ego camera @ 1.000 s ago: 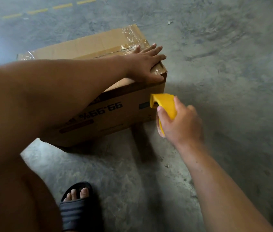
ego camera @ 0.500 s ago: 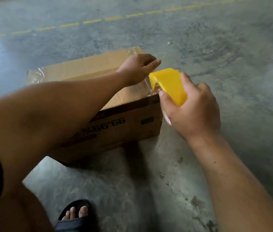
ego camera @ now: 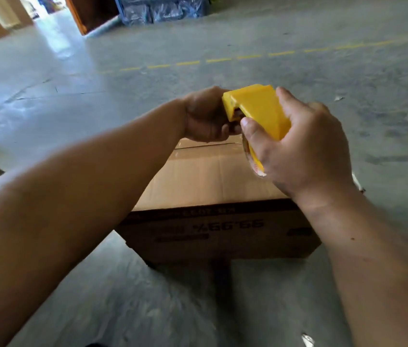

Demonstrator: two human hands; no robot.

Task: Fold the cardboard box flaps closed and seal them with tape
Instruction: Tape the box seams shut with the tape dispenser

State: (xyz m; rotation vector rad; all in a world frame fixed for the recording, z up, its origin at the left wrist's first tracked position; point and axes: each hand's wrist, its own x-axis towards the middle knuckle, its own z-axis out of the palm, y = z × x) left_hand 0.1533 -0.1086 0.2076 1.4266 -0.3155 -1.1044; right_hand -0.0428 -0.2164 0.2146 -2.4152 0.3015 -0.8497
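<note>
**Tape end being drawn over the closed box**

The right hand (ego camera: 303,149) grips the yellow tape dispenser (ego camera: 258,108) above the cardboard box (ego camera: 213,181), which sits on the floor (ego camera: 123,296) with flaps down. The left hand (ego camera: 205,116) is curled at the dispenser's mouth, apparently pinching the tape end. Loose tape could fold onto itself or land crooked. Upside-down print on the side reads "99.99%".

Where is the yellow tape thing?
In the head view, the yellow tape dispenser is up in the middle, gripped by the right hand, with the left hand beside it, above the cardboard box.
</note>
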